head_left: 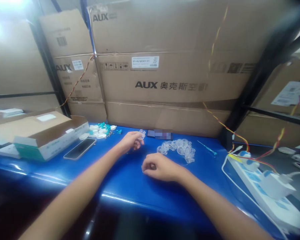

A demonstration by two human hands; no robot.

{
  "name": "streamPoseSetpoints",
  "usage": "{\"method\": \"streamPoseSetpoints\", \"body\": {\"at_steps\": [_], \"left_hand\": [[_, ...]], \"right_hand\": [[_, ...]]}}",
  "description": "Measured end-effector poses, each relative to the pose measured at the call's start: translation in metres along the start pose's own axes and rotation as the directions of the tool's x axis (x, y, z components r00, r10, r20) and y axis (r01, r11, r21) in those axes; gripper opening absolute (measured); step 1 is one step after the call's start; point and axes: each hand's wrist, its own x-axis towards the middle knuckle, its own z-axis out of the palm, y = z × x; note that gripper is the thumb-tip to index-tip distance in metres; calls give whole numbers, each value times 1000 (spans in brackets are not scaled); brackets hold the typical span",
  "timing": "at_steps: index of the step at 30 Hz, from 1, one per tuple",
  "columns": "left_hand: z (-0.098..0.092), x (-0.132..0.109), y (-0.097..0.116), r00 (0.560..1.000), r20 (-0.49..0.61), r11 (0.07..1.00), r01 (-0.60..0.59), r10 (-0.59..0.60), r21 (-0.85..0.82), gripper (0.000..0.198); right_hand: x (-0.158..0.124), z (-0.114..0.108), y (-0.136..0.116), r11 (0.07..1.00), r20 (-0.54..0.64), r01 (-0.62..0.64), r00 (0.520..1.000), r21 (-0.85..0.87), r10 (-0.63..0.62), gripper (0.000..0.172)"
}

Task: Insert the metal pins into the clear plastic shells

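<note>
My left hand (131,141) is closed above the blue table, with a small clear plastic piece (142,134) pinched at its fingertips. To the right and closer to me, my right hand (162,166) rests low over the table with its fingers curled inward. Whatever its fingertips may hold is hidden or too small to name. Just beyond the right hand lies a curved cluster of clear plastic pieces (178,146). White and teal small parts (100,130) are heaped left of my left hand.
A phone (80,148) lies beside an open cardboard box (52,136) at left. A dark, partly blurred object (160,134) sits at the back. A teal screwdriver (210,149) and a white power strip (267,193) with cables are on the right. Large cartons (155,110) stand behind.
</note>
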Motion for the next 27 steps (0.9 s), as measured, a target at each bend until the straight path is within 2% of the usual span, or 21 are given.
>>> {"method": "streamPoseSetpoints", "body": {"at_steps": [4,8,12,14,19,27], "left_hand": [[2,-5,1,996,91,999,-14,9,52,22],[3,-12,6,972,234,993,-25,-4,119,25],[7,-20,12,873,482,973,-36,-79,226,29],[9,-22,13,834,541,966,-40,-108,254,31],[13,-24,10,810,576,955,-75,-110,288,32],[15,-26,11,808,577,950,-79,-117,302,30]], "right_hand": [[1,-3,0,998,-19,-14,1000,62,15,10],[-2,-26,2,975,-132,-66,987,212,95,7],[-7,-46,13,936,-189,-101,967,337,173,6],[-8,-49,18,905,-158,-131,965,405,210,10],[-7,-44,22,812,-76,-200,955,548,286,12],[-4,-38,21,830,-62,-246,946,501,318,12]]}}
